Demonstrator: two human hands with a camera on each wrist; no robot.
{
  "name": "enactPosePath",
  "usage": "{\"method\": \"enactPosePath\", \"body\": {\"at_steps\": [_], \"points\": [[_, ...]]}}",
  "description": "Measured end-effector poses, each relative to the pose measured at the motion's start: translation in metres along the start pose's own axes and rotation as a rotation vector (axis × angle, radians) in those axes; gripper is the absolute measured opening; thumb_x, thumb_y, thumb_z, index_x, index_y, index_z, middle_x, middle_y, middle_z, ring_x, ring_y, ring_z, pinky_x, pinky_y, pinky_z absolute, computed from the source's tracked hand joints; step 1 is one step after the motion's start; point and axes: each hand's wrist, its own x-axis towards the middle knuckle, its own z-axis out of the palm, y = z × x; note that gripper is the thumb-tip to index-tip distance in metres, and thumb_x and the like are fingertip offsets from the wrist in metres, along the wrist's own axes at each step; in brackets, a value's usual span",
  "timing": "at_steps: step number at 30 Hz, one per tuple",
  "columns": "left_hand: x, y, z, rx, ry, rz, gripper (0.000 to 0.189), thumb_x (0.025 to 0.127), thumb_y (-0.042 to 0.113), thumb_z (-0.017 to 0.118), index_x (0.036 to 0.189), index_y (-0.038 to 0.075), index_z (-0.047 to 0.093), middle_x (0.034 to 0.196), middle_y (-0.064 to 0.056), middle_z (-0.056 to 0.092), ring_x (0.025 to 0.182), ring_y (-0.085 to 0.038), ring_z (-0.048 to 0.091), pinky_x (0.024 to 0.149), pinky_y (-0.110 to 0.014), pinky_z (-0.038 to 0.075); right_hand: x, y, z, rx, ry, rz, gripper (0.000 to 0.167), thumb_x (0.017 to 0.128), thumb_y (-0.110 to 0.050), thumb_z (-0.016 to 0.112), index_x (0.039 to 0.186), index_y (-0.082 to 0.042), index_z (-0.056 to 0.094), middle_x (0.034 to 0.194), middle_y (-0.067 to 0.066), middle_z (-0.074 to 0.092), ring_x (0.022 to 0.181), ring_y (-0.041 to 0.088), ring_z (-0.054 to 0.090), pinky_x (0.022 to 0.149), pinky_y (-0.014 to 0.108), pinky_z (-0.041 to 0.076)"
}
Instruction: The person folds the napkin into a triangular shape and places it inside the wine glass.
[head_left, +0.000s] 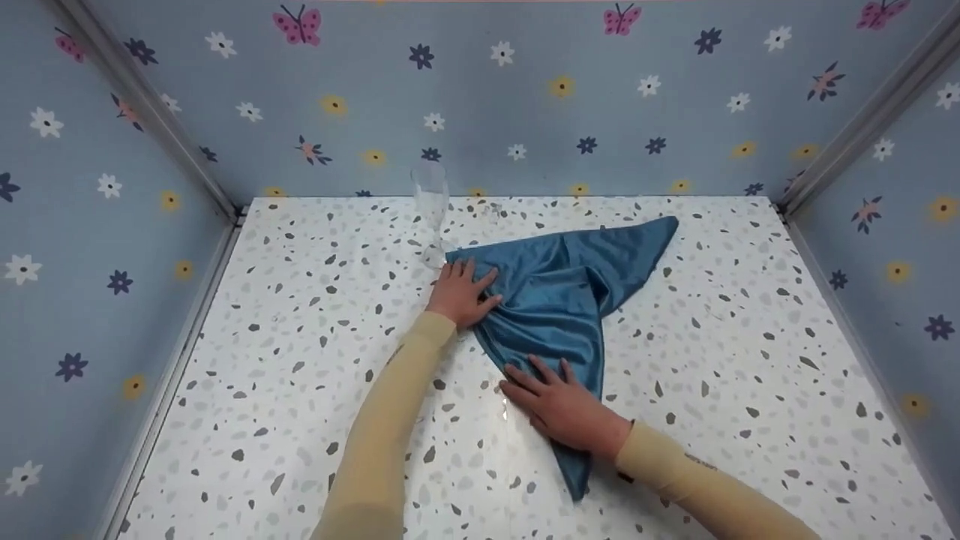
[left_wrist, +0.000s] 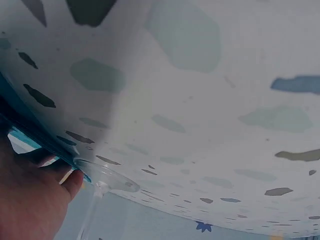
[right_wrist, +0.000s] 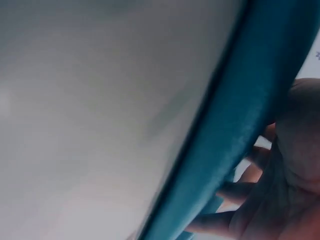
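Note:
A blue satin cloth (head_left: 551, 292) lies folded and creased on the speckled tabletop, one corner pointing to the back right and another toward the front. On its left edge, near the back-left corner, rests my left hand (head_left: 459, 294) with spread fingers. My right hand (head_left: 566, 409) lies across the narrow front part of the cloth, fingers straight and spread. In the right wrist view the cloth's edge (right_wrist: 225, 135) runs beside the fingers. Just beyond the left fingertips stands a clear stemmed glass (head_left: 431, 199), upright; its round foot (left_wrist: 112, 177) shows close to that hand in the left wrist view.
The white terrazzo-patterned table (head_left: 300, 300) extends around the cloth. Blue panels with flowers and butterflies enclose it: a back wall (head_left: 495, 97), a left wall (head_left: 75, 247) and a right wall (head_left: 900, 225). The glass stands near the back wall.

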Motion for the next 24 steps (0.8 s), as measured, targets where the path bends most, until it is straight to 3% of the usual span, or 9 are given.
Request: {"method": "enactPosePath", "body": {"at_steps": [10, 16, 20, 24], "points": [[-0.023, 0.028, -0.003, 0.055, -0.014, -0.101, 0.073, 0.095, 0.066, 0.030, 0.153, 0.022, 0.022, 0.150, -0.028, 0.024, 0.137, -0.046, 0.023, 0.112, -0.054, 0.013, -0.031, 0.062, -0.012, -0.014, -0.035, -0.095, 0.061, 0.097, -0.021, 0.055, 0.152, -0.028, 0.029, 0.156, -0.005, 0.023, 0.141, 0.038, 0.019, 0.100, 0.070, 0.024], [-0.031, 0.046, 0.001, 0.072, 0.012, -0.169, 0.078, 0.093, 0.069, 0.031, 0.153, 0.019, 0.026, 0.147, -0.030, 0.029, 0.133, -0.046, 0.030, 0.108, -0.058, 0.019, -0.039, 0.084, -0.015, -0.075, -0.046, -0.092, 0.055, 0.102, -0.020, 0.046, 0.152, -0.030, 0.026, 0.156, -0.006, 0.024, 0.140, 0.039, 0.020, 0.100, 0.070, 0.023], [-0.040, 0.057, 0.002, 0.044, 0.049, -0.213, 0.082, 0.091, 0.072, 0.031, 0.151, 0.017, 0.031, 0.144, -0.033, 0.032, 0.132, -0.047, 0.031, 0.107, -0.058, 0.020, -0.045, 0.094, -0.019, -0.102, -0.048, -0.071, 0.066, 0.096, -0.019, 0.058, 0.152, -0.031, 0.025, 0.156, -0.007, 0.024, 0.140, 0.039, 0.020, 0.103, 0.070, 0.018], [-0.053, 0.072, 0.001, 0.046, 0.076, -0.241, 0.086, 0.088, 0.075, 0.031, 0.149, 0.015, 0.035, 0.141, -0.033, 0.037, 0.131, -0.045, 0.034, 0.107, -0.056, 0.022, -0.050, 0.104, -0.024, -0.126, 0.000, -0.052, 0.068, 0.093, -0.008, 0.060, 0.151, -0.028, 0.031, 0.154, -0.004, 0.030, 0.139, 0.039, 0.024, 0.103, 0.070, 0.015]]}}
